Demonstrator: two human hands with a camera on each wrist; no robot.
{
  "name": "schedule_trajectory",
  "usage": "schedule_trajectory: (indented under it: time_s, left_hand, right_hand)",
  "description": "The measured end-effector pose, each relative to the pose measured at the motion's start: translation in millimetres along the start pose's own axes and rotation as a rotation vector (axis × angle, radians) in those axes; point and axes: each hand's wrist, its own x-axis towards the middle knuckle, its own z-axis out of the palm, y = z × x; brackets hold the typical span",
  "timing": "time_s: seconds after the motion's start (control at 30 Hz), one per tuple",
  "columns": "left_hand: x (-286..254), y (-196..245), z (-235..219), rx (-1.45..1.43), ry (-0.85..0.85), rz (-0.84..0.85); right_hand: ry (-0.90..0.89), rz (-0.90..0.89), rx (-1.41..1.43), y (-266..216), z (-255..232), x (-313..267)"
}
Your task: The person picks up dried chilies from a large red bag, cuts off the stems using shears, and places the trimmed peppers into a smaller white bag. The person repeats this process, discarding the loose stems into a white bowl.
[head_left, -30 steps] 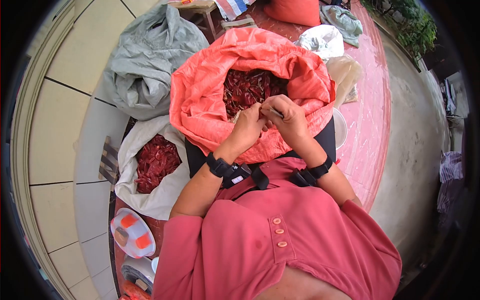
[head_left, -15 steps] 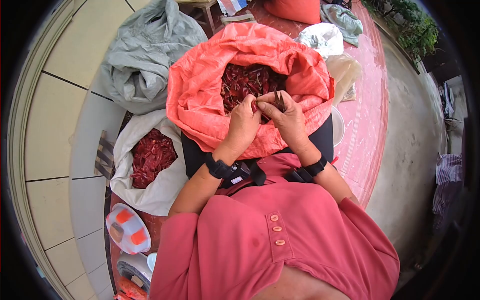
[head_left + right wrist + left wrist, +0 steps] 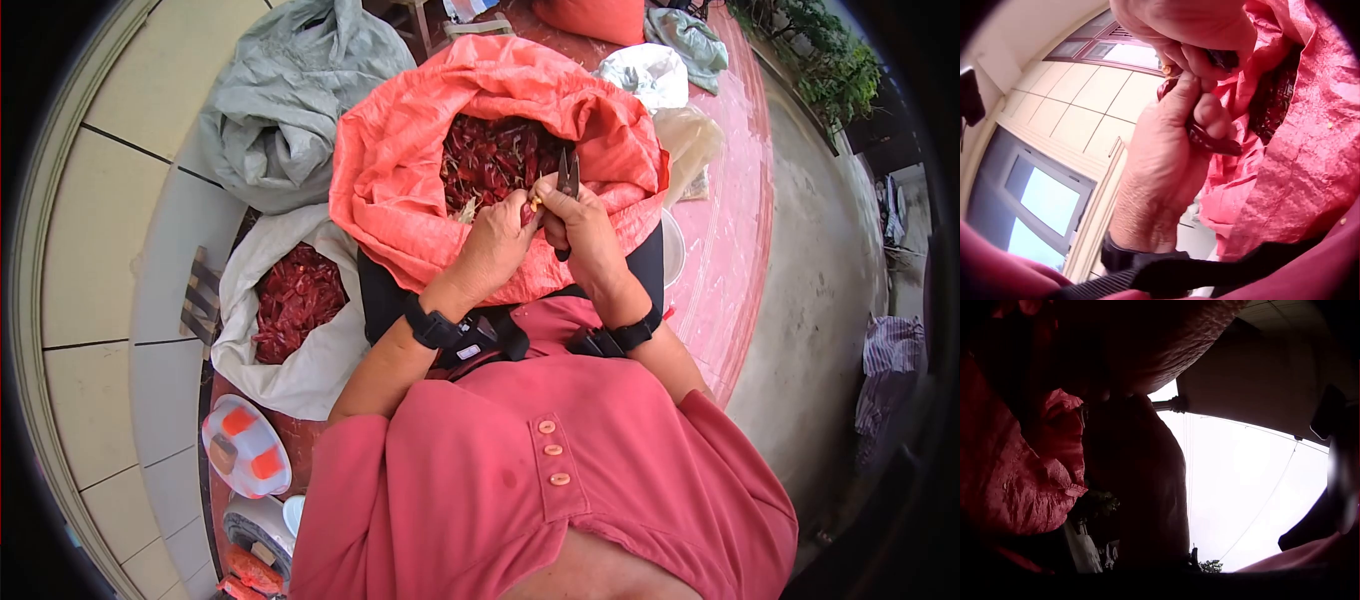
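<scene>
My left hand (image 3: 494,245) grips a dried red chili (image 3: 527,214), whose dark end sticks out below the fingers in the right wrist view. The right hand (image 3: 588,240) holds dark scissors (image 3: 569,178) in its palm, blades pointing up and parted. Its thumb and forefinger meet the chili's yellowish end (image 3: 536,201), close against the left fingertips. Both hands are over the near rim of a red woven sack (image 3: 385,210), which holds many dried chilies (image 3: 490,160). Seen from the left wrist, the hands are mostly dark.
Left of the red sack stands a white sack (image 3: 240,290) of red chili pieces (image 3: 300,300), with a grey-green sack (image 3: 290,120) behind it. An orange-and-white basin (image 3: 275,435) lies nearer. At the right are a white bucket (image 3: 675,250) and a clear plastic bag (image 3: 690,150).
The scissors have turned from flat in the right palm to upright with blades parted. Both hands stay together over the sack; the chili's yellowish end now shows between the fingertips.
</scene>
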Motion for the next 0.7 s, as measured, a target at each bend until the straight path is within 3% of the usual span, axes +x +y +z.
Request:
schedule_trajectory:
  time_s: [0.07,0.2,0.3,0.43,0.5,0.63,0.7]
  left_hand:
    - [0,-4,-1,0.005,-0.050,0.026]
    - [-2,3,-9,-0.022,-0.033,-0.013]
    - [-12,-5,-23,0.091,0.011,0.004]
    - [-46,-31,-86,0.234,0.232,-0.095]
    - [-72,-63,-116,0.368,0.323,-0.273]
    - [-137,-153,-168,0.795,0.340,-0.431]
    - [-156,-158,-180,1.044,0.222,-0.647]
  right_hand:
    - [-0.013,0.063,0.100,3,-9,8]
    - [-0.024,0.006,0.127,1,-2,5]
    - [0.079,-0.286,-0.107,-19,-13,-3]
    - [0.498,-0.539,-0.329,-34,-69,-17]
    - [0.600,-0.513,-0.423,-30,-118,-21]
    - [0.677,-0.390,-0.630,3,-216,-22]
    - [0.753,-0.249,-0.761,20,-246,-21]
